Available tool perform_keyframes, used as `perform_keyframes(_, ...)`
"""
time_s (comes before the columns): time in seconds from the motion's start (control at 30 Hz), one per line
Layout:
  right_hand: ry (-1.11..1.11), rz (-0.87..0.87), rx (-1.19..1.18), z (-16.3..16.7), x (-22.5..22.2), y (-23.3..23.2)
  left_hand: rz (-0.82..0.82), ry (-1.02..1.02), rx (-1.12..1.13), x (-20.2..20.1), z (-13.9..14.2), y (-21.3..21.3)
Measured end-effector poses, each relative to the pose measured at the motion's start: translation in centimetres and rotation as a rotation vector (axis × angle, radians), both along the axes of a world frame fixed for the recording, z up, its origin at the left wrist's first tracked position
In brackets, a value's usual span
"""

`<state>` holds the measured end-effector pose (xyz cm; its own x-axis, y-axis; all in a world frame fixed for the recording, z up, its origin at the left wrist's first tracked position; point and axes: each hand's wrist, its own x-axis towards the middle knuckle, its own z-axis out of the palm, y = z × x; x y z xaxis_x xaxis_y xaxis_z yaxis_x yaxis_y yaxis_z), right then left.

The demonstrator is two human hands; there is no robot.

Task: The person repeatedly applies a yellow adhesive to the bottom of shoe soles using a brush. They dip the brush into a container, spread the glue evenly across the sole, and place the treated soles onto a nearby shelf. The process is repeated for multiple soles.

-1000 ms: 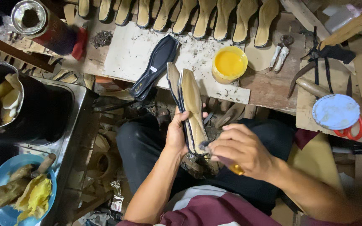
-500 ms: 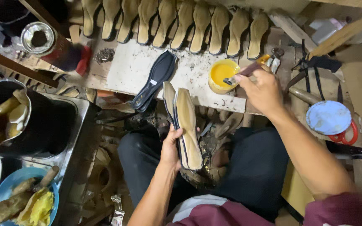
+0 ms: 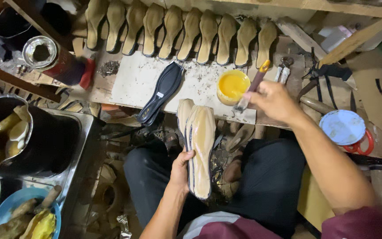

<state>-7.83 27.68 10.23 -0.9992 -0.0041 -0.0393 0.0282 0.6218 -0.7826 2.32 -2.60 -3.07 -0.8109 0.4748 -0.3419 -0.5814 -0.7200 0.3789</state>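
Observation:
My left hand [image 3: 181, 170] grips a stack of tan shoe soles [image 3: 199, 144] with dark edges, held upright over my lap. My right hand [image 3: 274, 101] holds a brush [image 3: 253, 86] with a yellow-tipped handle, its bristles beside the small yellow pot of glue [image 3: 232, 86] on the white board [image 3: 131, 82]. A black insole [image 3: 162, 91] lies on that board to the left of the pot.
A row of several tan soles [image 3: 180, 31] leans along the back. Pliers [image 3: 282, 71] and a blue lid [image 3: 344, 127] lie to the right. A dark pot [image 3: 23, 137], a tin can [image 3: 40, 52] and a blue bowl with yellow scraps [image 3: 23, 217] sit at left.
My right hand went from the soles in my lap up to the glue pot and now draws the brush slightly back from it. The left hand keeps holding the soles.

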Motion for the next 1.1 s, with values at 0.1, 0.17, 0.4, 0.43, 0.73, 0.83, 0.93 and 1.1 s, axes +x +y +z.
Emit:
perform_keyframes(0.1,0.095,0.145,-0.357,-0.8,2.2,-1.0,-0.04,-0.011,0.088,0.1,0.3,0.5)
perform_keyframes(0.17,0.172,0.122,-0.454,-1.8,3.5,-2.2,-0.077,-0.029,0.1,0.2,0.6,0.8)
perform_keyframes(0.4,0.479,0.208,-0.34,-2.5,4.3,-3.4,-0.139,-0.024,0.088,0.2,1.0,1.0)
perform_keyframes(0.43,0.437,0.203,-0.345,-2.7,4.6,-3.3,-0.137,-0.026,0.102,0.2,0.9,1.0)
perform_keyframes(0.73,0.398,0.333,-0.258,-4.0,8.4,-4.6,-0.073,0.013,0.021,-0.7,1.8,2.2)
perform_keyframes(0.83,0.361,0.366,-0.236,-3.7,9.6,-5.2,-0.065,0.062,-0.013,-0.7,2.2,2.6)
perform_keyframes(0.93,0.383,0.421,-0.211,-3.4,10.5,-5.8,-0.06,0.075,0.0,-1.0,2.2,2.8)
perform_keyframes(1.1,0.241,0.523,-0.196,-3.2,11.5,-6.2,0.009,0.055,0.049,-1.5,1.5,2.9)
